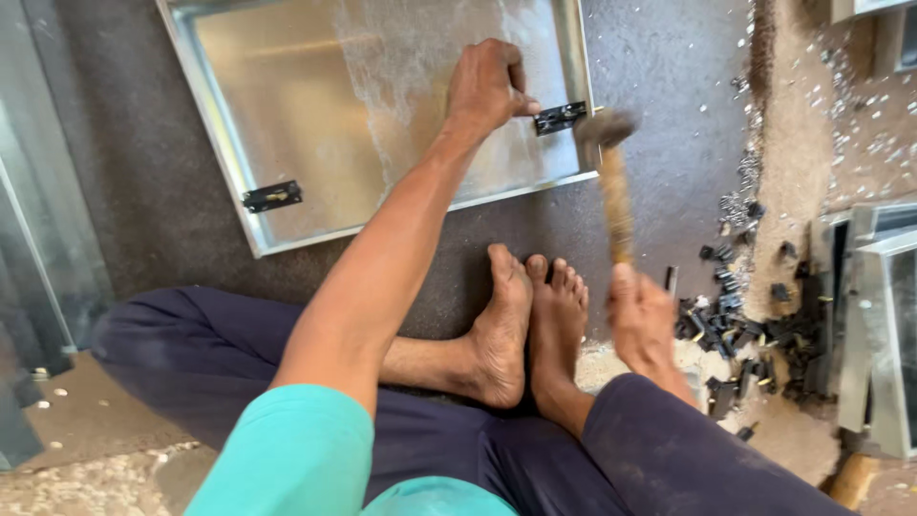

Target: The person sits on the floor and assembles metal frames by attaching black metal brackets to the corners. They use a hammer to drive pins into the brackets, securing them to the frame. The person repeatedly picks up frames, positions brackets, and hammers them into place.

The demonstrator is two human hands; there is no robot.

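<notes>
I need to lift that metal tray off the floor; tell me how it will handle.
The metal tray is thin folded sheet, so probably light yet springy. Its raised rims may be sharp. The smooth face looks slippery; the left hand presses it flat.

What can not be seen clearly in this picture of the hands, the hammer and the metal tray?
Head view only:
- Hammer head: blurred, shape unclear.
- Metal tray: far side cut off by the top edge.
- What the left hand pinches beside the black hinge: hidden by fingers.
- Right hand grip: partly behind the knee.
- Black parts pile: too small.
</notes>
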